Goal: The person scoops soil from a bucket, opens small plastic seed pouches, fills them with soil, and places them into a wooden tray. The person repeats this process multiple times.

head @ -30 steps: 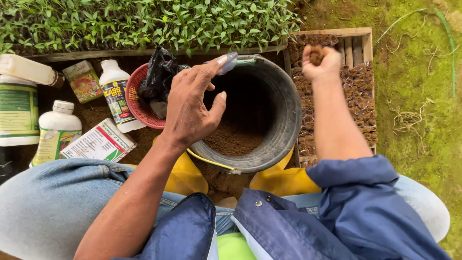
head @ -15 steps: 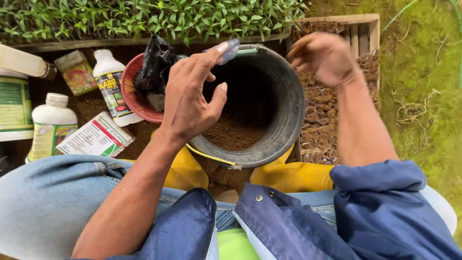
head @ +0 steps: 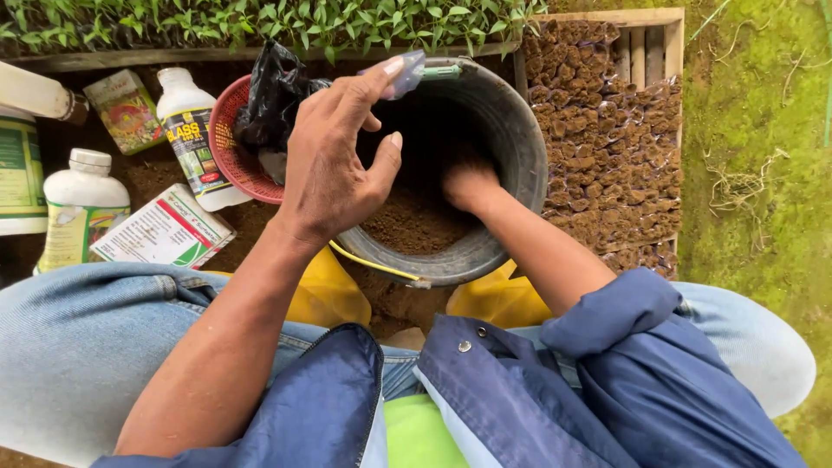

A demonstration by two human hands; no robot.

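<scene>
We dig in the bucket (head: 511, 130) with one hand and hold a small bag with the other.

At far left, white bottles (head: 78, 204) and a packet (head: 160, 230) lie on the ground, and a red basket (head: 230, 139) with a black bag (head: 273, 82) sits just beside the bucket. Our left hand (head: 334, 160) hovers over the bucket's near rim, its thumb and fingers pinched on a small clear bag (head: 407, 69). Our right hand (head: 468, 184) is down inside the bucket, fingers buried in the brown soil (head: 407, 225), so we cannot tell whether they are apart or closed. To the right, a wooden tray (head: 659, 22) holds rows of soil plugs (head: 624, 147).
</scene>
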